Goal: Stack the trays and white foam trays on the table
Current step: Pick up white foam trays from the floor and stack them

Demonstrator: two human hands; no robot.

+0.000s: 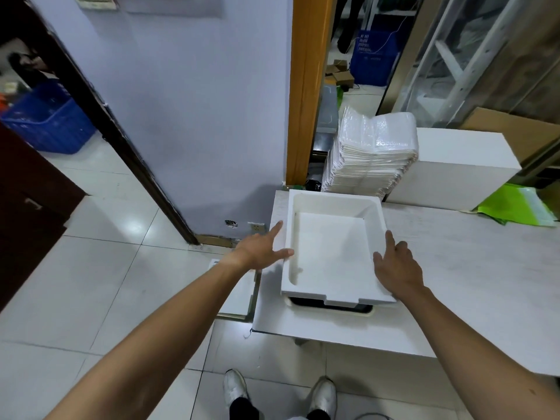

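Head view: lay a shallow square white foam tray (331, 253) on a dark tray with cream rim (333, 309), barely showing beneath, near the left end of the pale desk (454, 283). Flanked it with left hand (262, 248) and right hand (397, 268), each grip open, fingers spread, touching the side rims, holding nothing. Probably very light, stiff yet brittle and easily dented; best taken by both opposite rims, gently.
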